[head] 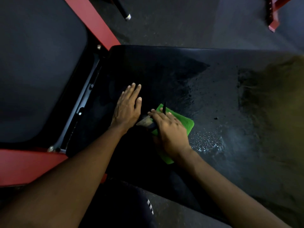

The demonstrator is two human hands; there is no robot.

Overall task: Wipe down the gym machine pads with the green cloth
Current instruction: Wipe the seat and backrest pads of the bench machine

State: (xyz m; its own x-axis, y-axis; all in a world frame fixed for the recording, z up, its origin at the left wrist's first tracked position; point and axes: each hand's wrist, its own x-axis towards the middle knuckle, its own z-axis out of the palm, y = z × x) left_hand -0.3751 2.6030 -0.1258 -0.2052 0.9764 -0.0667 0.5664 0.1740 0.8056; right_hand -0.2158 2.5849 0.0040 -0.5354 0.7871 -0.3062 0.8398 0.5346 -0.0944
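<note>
Left hand (127, 109) flat on the black pad (164, 71), fingers straight and released, grasping nothing. Right hand (169, 130) just beside it, palm down, fingers nearly straight, pressing the green cloth (184, 122) onto the pad near its middle. Cloth bright green, lying flat, partly hidden under the hand. Dark-handled object (148, 122) with a pale end beneath the same fingers, identity unclear. Wet droplets (205, 140) on the pad right of the cloth.

Dim, murky wide-angle view, blurred yellowish smear at right edge, faint sheen.
</note>
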